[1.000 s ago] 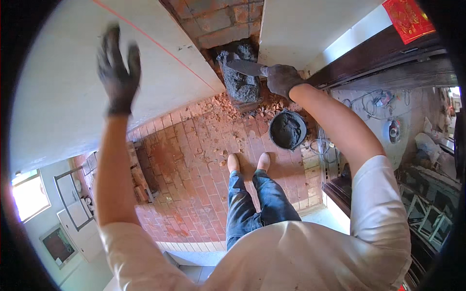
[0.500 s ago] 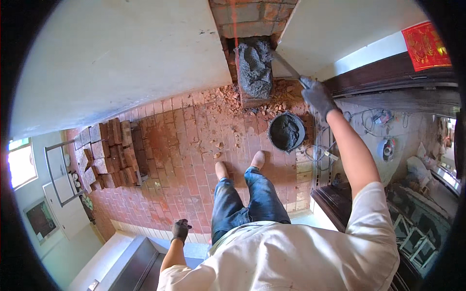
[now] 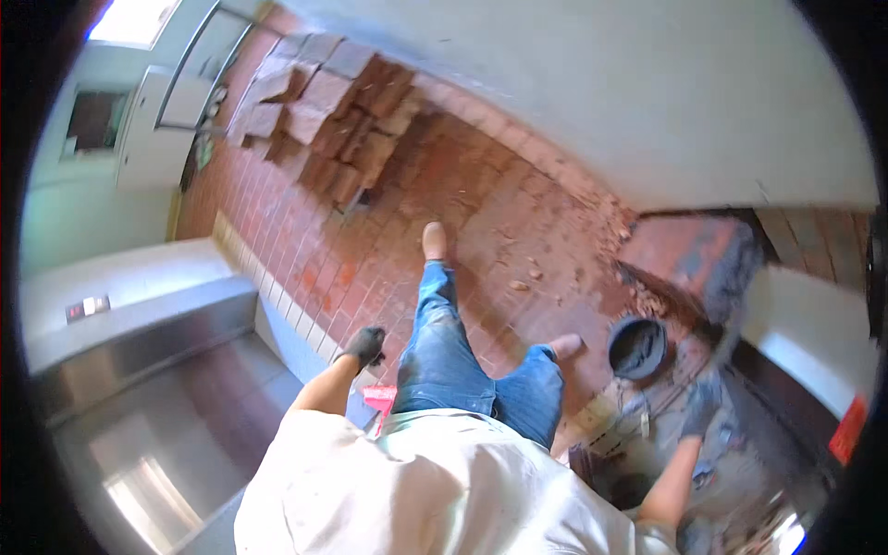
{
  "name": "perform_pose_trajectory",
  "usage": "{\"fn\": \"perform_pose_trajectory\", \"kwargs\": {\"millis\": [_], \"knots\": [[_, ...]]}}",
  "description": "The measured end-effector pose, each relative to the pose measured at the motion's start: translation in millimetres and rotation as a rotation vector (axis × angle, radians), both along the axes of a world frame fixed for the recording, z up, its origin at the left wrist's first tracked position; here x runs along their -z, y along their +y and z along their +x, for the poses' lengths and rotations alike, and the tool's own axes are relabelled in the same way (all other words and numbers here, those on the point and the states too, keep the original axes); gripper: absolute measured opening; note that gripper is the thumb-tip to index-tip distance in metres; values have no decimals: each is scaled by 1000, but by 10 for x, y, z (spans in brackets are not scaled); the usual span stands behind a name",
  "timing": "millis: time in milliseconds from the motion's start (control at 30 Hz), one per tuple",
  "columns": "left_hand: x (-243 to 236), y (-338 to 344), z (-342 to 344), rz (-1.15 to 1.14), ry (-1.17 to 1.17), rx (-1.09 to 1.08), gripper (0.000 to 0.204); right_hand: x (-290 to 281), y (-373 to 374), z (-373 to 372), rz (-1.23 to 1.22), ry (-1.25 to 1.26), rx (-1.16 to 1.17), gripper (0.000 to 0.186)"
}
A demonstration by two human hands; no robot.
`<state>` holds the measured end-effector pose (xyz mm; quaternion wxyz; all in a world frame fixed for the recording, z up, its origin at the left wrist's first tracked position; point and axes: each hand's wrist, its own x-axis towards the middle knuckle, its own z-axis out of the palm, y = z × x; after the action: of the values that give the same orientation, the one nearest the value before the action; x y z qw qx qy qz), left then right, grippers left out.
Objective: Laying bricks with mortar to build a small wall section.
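My right hand [image 3: 705, 404], in a dark glove, is closed round the handle of a trowel [image 3: 731, 340], both blurred by motion. The trowel reaches toward the grey mortar [image 3: 737, 276] on the end of a low block of red brickwork [image 3: 673, 242]. Below the block, a black bucket [image 3: 638, 349] with dark mortar inside stands on the floor, left of the trowel. At my left side, my gloved left hand [image 3: 366, 346] hangs with curled fingers, and nothing shows in it.
Stacked red bricks [image 3: 333, 111] stand at the far left on the tiled floor [image 3: 277, 231]. Brick rubble [image 3: 527, 277] lies before my feet. A pale wall [image 3: 592, 83] runs along the far right. A metal counter [image 3: 166, 398] is at lower left.
My view has turned left, so the brickwork and bucket now sit at the right and the brick stack is nearer the middle. My right hand has come lower, still on the trowel.
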<state>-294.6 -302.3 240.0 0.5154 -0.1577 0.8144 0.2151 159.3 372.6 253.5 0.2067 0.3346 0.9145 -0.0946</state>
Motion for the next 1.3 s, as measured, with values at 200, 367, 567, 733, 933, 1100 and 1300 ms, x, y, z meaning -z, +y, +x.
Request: {"fn": "perform_pose_trajectory", "kwargs": {"millis": [200,367,567,733,933,1100,1300], "knots": [[892,-655,-2382,50,545,54,31,-299,-1157,-425,256,-743,154,42],[1717,-1305,-4425,-184,697,-497,91,-517,-2737,-2737,-67,-1157,177,29],[1962,-885,-5987,-469,884,69,115,296,-3362,-3946,-867,-242,1671,34],[2210,-1256,-6495,-366,885,317,110,741,-3888,-5966,-1022,-273,1237,14],[2184,-2017,-6143,-183,913,363,90,472,-3882,-6547,-1129,-43,1451,25],[1990,-1518,-6192,-287,921,123,103,399,-3799,-6107,-781,-79,1144,10],[2070,-874,-6727,-520,576,-293,125,513,-3959,-5761,-883,-4,1351,4]]}}
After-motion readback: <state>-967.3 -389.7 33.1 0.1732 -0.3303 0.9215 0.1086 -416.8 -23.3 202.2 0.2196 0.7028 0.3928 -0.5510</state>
